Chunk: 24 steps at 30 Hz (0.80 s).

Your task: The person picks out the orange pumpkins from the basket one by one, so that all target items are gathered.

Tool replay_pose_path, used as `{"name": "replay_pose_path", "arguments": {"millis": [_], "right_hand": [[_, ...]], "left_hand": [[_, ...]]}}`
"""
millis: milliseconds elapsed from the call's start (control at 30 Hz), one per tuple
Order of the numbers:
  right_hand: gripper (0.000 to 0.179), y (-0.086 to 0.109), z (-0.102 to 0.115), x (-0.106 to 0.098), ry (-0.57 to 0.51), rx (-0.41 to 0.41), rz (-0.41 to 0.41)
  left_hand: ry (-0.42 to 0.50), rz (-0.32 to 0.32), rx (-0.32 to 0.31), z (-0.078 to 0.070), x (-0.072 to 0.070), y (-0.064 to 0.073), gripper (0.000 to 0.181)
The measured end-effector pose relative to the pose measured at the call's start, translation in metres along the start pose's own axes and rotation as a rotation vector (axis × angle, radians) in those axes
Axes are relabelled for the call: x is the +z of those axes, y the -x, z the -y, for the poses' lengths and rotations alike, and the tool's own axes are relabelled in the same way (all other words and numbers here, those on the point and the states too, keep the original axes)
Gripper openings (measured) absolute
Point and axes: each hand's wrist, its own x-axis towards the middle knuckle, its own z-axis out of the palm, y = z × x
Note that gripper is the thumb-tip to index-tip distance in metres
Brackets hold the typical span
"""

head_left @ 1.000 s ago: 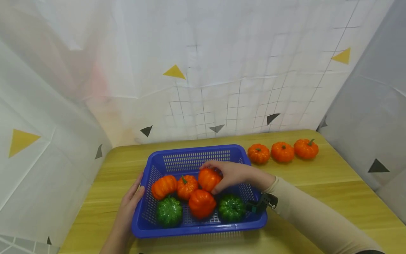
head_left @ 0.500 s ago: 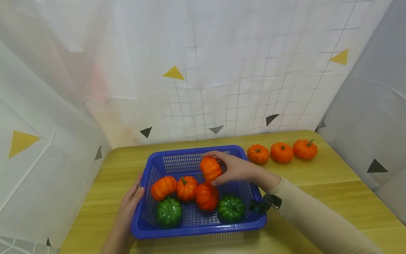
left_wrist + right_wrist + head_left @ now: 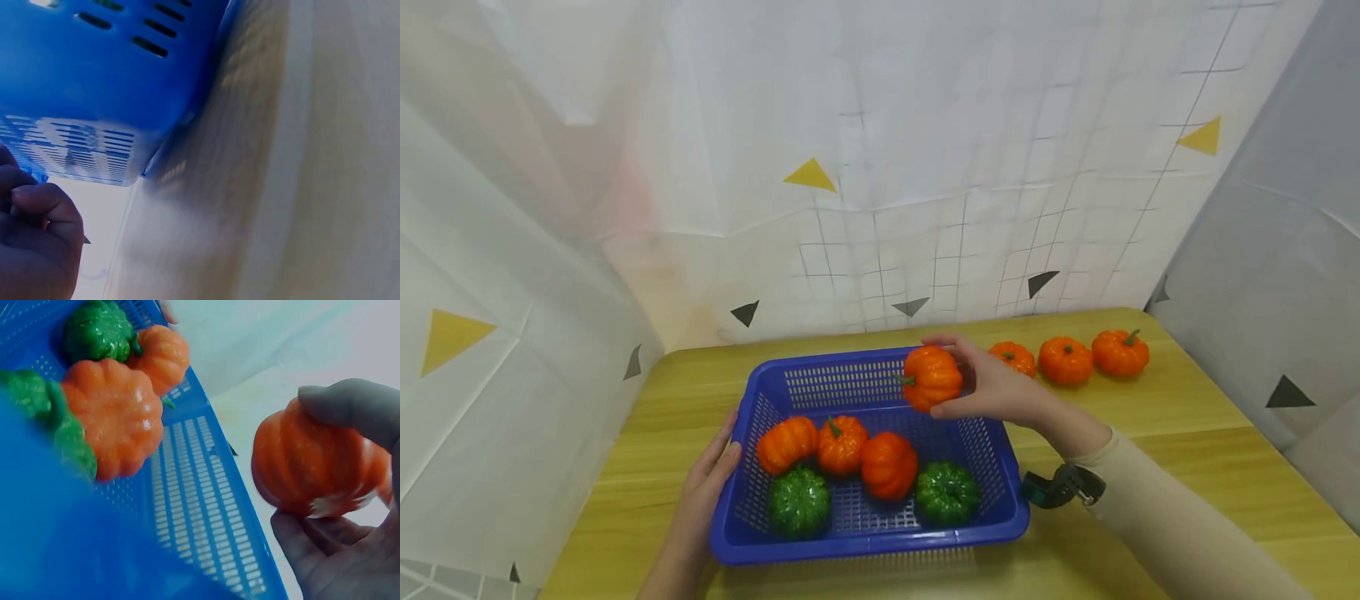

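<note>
My right hand (image 3: 988, 385) grips a small orange pumpkin (image 3: 932, 379), its green stem pointing left, above the back right part of a blue plastic basket (image 3: 868, 547). In the right wrist view, thumb and fingers pinch that pumpkin (image 3: 319, 459) from two sides. My left hand (image 3: 709, 473) holds the basket's left side; in the left wrist view its fingers (image 3: 44, 206) are curled near the slotted wall. Inside the basket lie an orange ribbed pumpkin (image 3: 787, 444), another with a stem (image 3: 842, 446), a redder one (image 3: 889, 467), and two green pumpkins (image 3: 799, 502) (image 3: 947, 494).
Three orange pumpkins stand in a row on the wooden table (image 3: 1150, 450), right of the basket: one partly behind my right hand (image 3: 1013, 357), a middle one (image 3: 1066, 361) and one with a tall stem (image 3: 1120, 353). White patterned sheeting (image 3: 880, 250) encloses the back and sides.
My right hand has lifted the orange pumpkin from the basket and moved it back and right. The redder pumpkin has rolled slightly right and back. My left hand stays in place.
</note>
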Motion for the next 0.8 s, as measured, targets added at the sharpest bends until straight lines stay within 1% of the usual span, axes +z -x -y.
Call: {"name": "replay_pose_path", "arguments": {"millis": [67,200,300,433,567,800], "right_hand": [[0.091,0.005,-0.001,-0.004,-0.005,-0.006,-0.016],[0.09,0.016,-0.003,-0.011,-0.008,0.012,-0.056],[0.088,0.025,-0.003,-0.017,0.001,0.036,-0.106],[0.086,0.037,-0.005,-0.024,-0.009,0.041,-0.167],[0.085,0.049,-0.008,-0.032,-0.033,0.013,-0.206],[0.083,0.073,-0.014,-0.046,-0.003,-0.021,-0.298]], "left_hand": [[0.004,0.0,-0.003,0.0,0.0,0.0,0.057],[0.005,0.003,0.0,0.0,0.0,0.001,0.058],[0.003,0.004,0.001,0.0,0.0,0.0,0.059],[0.011,0.012,-0.001,0.0,0.0,0.0,0.059],[0.032,0.02,-0.009,0.0,0.001,0.0,0.059],[0.034,0.002,-0.026,-0.002,0.002,0.001,0.058]]}}
